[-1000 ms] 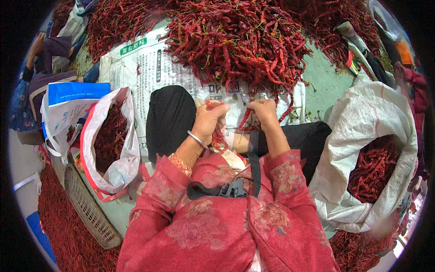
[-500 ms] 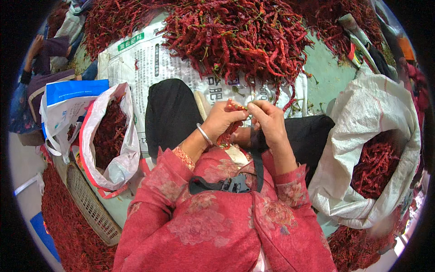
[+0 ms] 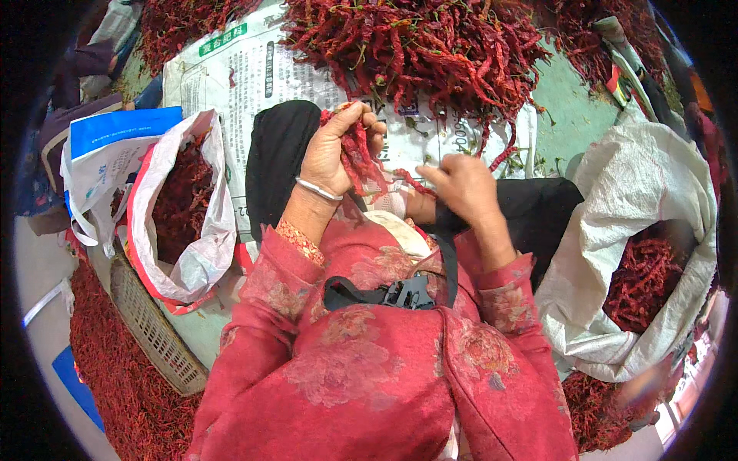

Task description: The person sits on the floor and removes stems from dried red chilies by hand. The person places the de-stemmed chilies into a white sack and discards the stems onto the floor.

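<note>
My left hand (image 3: 332, 150), raised over my left knee, is closed around a small bunch of dried red chili peppers (image 3: 358, 154) that hang below its fingers. To its right, my right hand (image 3: 465, 188) is slightly blurred, with the fingers curled and the thumb pointing left. One dried red chili pepper (image 3: 413, 182) sticks out leftward from under its fingers; the grip itself is hidden. Just beyond both hands rises a large heap of dried red chili peppers (image 3: 430, 54), some with greenish stems, on a printed white sheet (image 3: 223, 84).
A white-and-red bag (image 3: 217, 253) holding chilies stands open at left, beside a blue-and-white bag (image 3: 123, 123) and a plastic basket (image 3: 157, 338). At right, a white woven sack (image 3: 573, 307) holds more chilies. More chilies (image 3: 115, 384) cover the floor at lower left.
My hands have come apart. The left one moved up and left with its bunch of chilies; the right one shifted slightly right and down. The view has also shifted a little.
</note>
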{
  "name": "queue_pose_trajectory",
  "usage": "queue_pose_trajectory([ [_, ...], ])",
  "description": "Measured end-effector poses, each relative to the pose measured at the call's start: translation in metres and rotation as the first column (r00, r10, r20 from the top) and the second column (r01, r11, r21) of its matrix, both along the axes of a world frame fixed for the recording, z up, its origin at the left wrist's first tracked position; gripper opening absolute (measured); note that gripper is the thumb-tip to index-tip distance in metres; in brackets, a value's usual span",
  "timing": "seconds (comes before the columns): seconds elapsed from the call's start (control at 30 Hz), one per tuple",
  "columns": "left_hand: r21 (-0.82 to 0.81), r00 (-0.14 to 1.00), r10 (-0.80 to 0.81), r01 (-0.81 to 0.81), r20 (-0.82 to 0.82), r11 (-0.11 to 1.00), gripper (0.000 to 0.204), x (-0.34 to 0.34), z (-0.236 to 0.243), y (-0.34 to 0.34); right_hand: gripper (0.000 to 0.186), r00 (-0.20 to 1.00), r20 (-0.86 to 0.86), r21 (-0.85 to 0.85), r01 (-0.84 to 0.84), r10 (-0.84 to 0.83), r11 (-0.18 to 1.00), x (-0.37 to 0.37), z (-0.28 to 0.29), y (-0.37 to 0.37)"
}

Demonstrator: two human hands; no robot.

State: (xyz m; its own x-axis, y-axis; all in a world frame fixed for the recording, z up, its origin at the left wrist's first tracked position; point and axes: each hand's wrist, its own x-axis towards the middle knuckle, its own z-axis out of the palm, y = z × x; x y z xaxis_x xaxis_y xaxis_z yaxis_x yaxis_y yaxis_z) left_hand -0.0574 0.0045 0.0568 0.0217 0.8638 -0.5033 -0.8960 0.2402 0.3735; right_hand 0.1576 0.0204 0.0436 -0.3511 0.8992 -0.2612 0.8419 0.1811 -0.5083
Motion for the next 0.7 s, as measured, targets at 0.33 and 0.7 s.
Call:
queue_pose_trajectory([
  [0.33, -0.135, 0.891, -0.225, 0.186, -0.395, 0.973, 0.015, 0.022, -0.015, -0.014, 0.033, 0.693, -0.549, -0.612, 0.047, -0.468, 0.789, -0.001, -0.004, -0.009],
  [0.7, -0.056, 0.776, -0.385, 0.415, -0.499, 0.908, 0.009, 0.034, -0.016, -0.019, 0.034, 0.743, -0.628, -0.203, 0.13, -0.231, 0.97, -0.001, 0.02, -0.005],
])
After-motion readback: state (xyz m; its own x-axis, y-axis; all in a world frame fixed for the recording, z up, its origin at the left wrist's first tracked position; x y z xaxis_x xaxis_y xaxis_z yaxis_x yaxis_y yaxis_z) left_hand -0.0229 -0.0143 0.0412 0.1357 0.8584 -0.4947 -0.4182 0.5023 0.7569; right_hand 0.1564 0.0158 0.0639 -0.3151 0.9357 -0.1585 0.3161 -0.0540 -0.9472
